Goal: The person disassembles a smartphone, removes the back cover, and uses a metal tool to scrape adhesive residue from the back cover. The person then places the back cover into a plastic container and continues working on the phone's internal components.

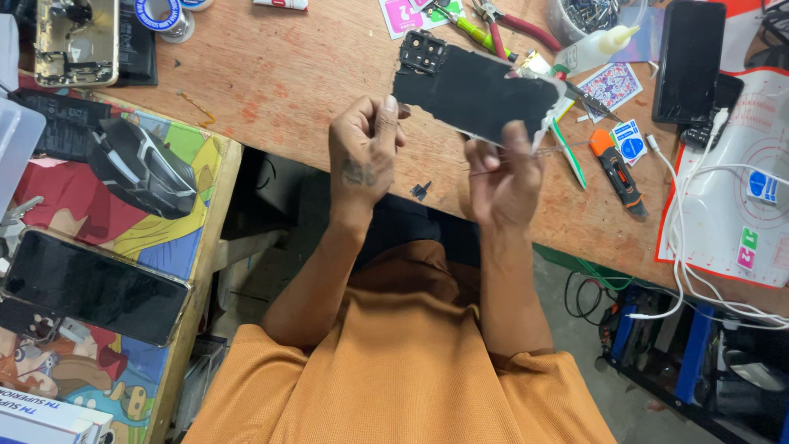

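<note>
2 hands hold 1 black phone panel, 1 tweezers.

My worn reddish-brown wooden bench carries an orange-handled utility knife, red-handled pliers, a clear plastic glue bottle, a black slab phone, a white silicone mat and a coiled white cable.

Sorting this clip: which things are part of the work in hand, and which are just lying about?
In hand:
left hand
right hand
black phone panel
thin metal tool

Lying about:
mouse
phone on the side table
orange knife
glue bottle
pliers
white cable
</note>
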